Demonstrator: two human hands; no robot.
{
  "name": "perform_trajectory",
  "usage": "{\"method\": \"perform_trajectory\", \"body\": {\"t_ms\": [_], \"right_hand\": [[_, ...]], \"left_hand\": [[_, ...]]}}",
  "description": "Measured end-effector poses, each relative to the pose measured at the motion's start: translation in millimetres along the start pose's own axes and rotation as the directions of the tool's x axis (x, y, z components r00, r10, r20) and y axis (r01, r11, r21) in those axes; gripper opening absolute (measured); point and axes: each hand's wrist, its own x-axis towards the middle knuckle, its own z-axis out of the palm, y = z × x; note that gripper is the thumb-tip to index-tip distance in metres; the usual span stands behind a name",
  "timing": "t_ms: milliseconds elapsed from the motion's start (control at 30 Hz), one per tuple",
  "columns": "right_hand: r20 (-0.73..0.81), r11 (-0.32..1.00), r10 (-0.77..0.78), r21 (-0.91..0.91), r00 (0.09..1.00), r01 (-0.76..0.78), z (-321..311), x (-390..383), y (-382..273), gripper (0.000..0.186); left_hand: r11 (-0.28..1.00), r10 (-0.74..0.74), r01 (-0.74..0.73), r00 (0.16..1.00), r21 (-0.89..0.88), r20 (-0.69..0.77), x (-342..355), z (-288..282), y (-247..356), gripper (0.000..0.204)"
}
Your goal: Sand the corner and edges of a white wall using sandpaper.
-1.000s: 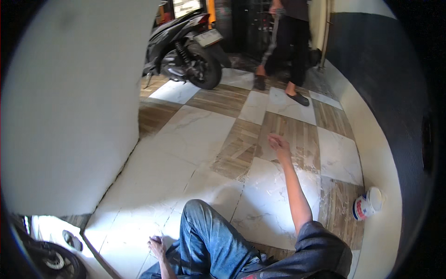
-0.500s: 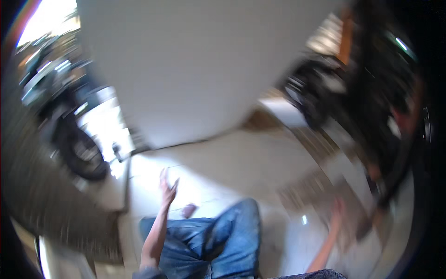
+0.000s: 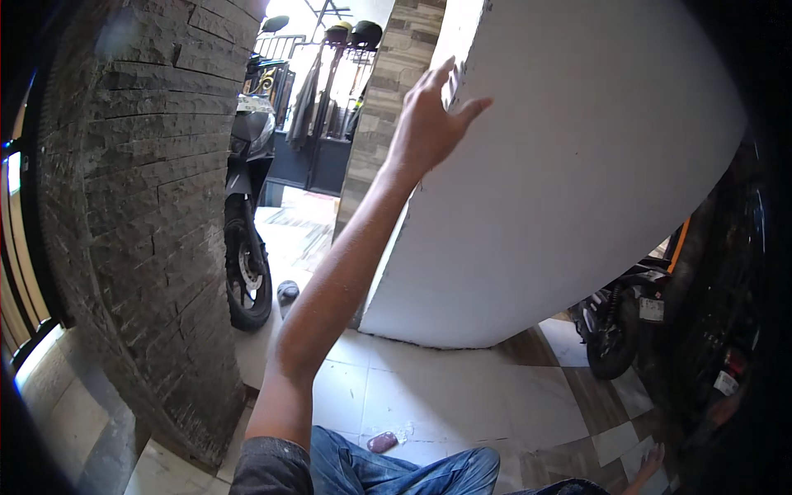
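Observation:
My left hand (image 3: 431,124) is raised at the end of an outstretched arm, fingers apart and thumb spread, with nothing in it. Its fingers are at the left vertical edge of a large white wall (image 3: 569,165); whether they touch it I cannot tell. Far to the lower right, my right hand (image 3: 652,460) is low by the tiled floor, small and partly in shadow. Its fingers look stretched out and hold nothing visible. A small purplish oval object (image 3: 382,443) lies on the floor in front of my knees, with a wet-looking patch beside it.
A rough grey stone wall (image 3: 157,206) rises on the left. Past it stand a parked motorcycle (image 3: 247,264), a dark shoe (image 3: 287,290) and a gate (image 3: 309,161) with helmets (image 3: 355,33) above. Another motorcycle (image 3: 615,330) is at the right, on patterned tiles (image 3: 598,404).
My left hand has risen from low over the floor to the white wall's edge. The view has swung left, and the right hand now sits nearer the lower right corner.

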Motion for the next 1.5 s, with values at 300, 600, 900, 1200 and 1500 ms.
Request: {"method": "perform_trajectory", "body": {"t_ms": [300,600,900,1200,1500], "right_hand": [[-0.127,0.858,-0.506,-0.176,0.853,0.483,-64.3,55.9,-90.4,0.068],[-0.287,0.889,-0.434,-0.289,0.854,0.354,-32.1,-74.8,-165.3,0.033],[0.269,0.457,-0.76,-0.427,0.592,0.78,153.2,-280.7,-169.7,0.027],[0.932,0.907,-0.268,0.329,0.244,-0.261,334.3,-510.2,-222.8,0.027],[0.998,0.986,-0.012,0.001,0.066,0.165,324.5,-452.8,-154.2,0.046]], "left_hand": [[0.999,0.023,-0.029,0.97,-0.02,-0.242,-22.2,28.1,-1.7,0.045],[0.983,-0.184,0.184,0.969,-0.011,-0.164,-85.5,25.8,-37.5,0.049],[0.974,-0.161,0.133,0.977,-0.185,-0.142,-225.0,5.0,-1.7,0.052],[0.312,-0.677,0.903,0.43,-0.296,0.598,-413.4,-63.1,55.6,0.068],[0.976,-0.205,0.153,0.88,-0.153,-0.428,-172.7,-9.8,-91.7,0.025]]}}
